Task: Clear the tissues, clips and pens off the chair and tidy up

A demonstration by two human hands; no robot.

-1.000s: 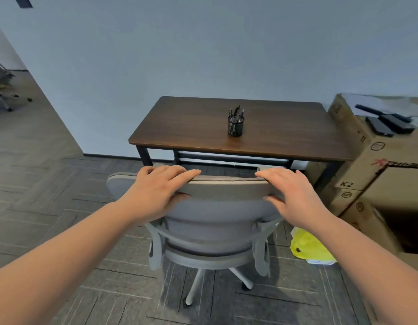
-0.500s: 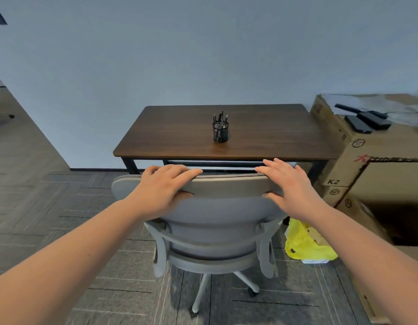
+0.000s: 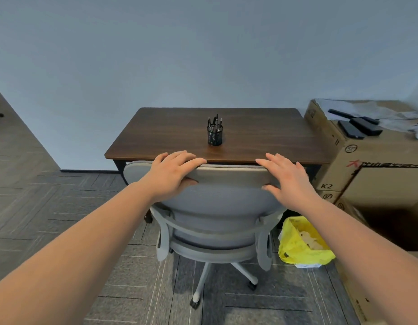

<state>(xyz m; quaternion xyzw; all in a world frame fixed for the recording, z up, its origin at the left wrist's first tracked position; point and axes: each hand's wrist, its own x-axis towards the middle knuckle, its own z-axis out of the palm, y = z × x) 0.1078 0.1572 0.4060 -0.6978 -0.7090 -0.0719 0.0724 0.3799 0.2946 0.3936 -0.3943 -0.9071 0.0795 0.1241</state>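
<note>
A: Both hands are on the grey office chair (image 3: 223, 207), gripping the top edge of its backrest. The left hand (image 3: 171, 175) has its fingers curled over the rim and thumb tucked under the back face.

B: And the right hand (image 3: 286, 178)?

A: Fingers stretched out flat on top, slightly spread, thumb pressing the back of the backrest below. Just beyond both hands is the dark wood table (image 3: 161, 134), its near edge directly past the fingertips.

B: Where are the pens?

A: The pens (image 3: 215, 121) stand upright in a black mesh pen cup (image 3: 214, 136) on the table, ahead of the hands and between them.

B: Any writing?

A: To the right of the right hand is a stack of cardboard boxes (image 3: 367, 165). One reads "K2", there are round "SF" marks, and red print I can't read. Dark flat items lie on top.

B: And the room?

A: There's a plain pale wall behind, and a grey carpet-tile floor (image 3: 50, 207). Below the right forearm a yellow plastic bag (image 3: 302, 242) sits on the floor with pale crumpled pieces inside, possibly tissues.
</note>
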